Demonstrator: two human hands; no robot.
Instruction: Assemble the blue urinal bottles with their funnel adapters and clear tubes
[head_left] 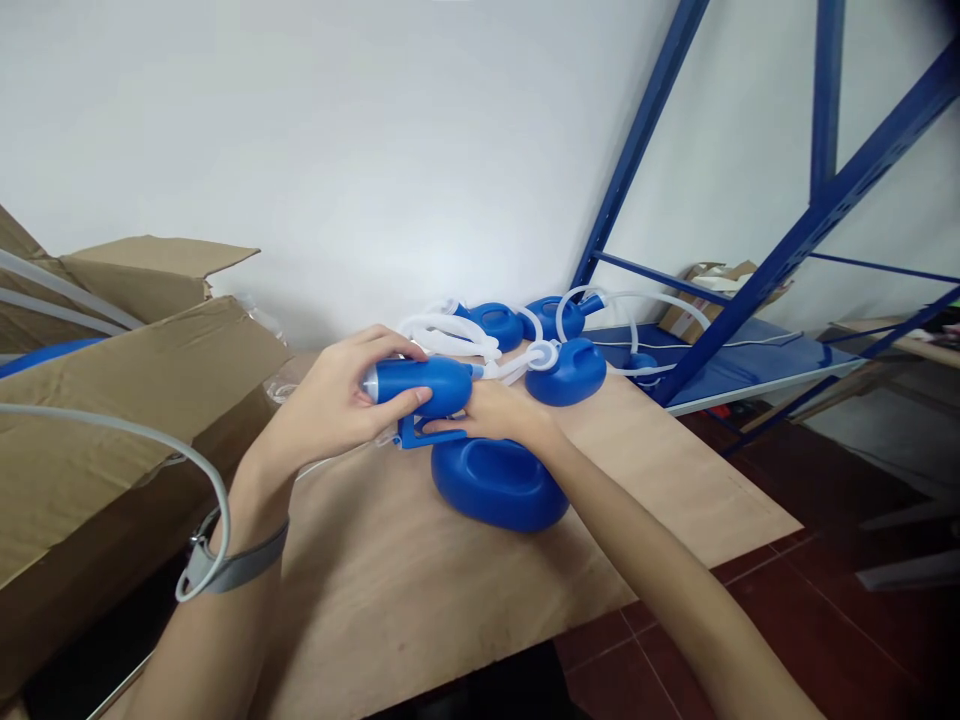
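Note:
My left hand (352, 385) is wrapped round a blue rounded plastic piece (435, 385) with a clear end, held sideways above the board. A short nozzle on its right side meets a white tube. My right hand (499, 412) is at the underside of this piece, fingers pointing left and partly hidden; what they grip does not show. A flat blue bracket-like part (429, 434) sticks out just below those fingers. Directly under my right hand lies a large blue bottle (501, 490) with a moulded handle recess, its upper side covered by the hand.
Several more blue bottles (566, 372) with white tubes (450, 333) lie at the back of the wooden board (420, 610). An open cardboard box (142, 420) stands at left. Blue metal shelving (720, 290) rises at right. A grey cable runs to my left wristband (240, 570).

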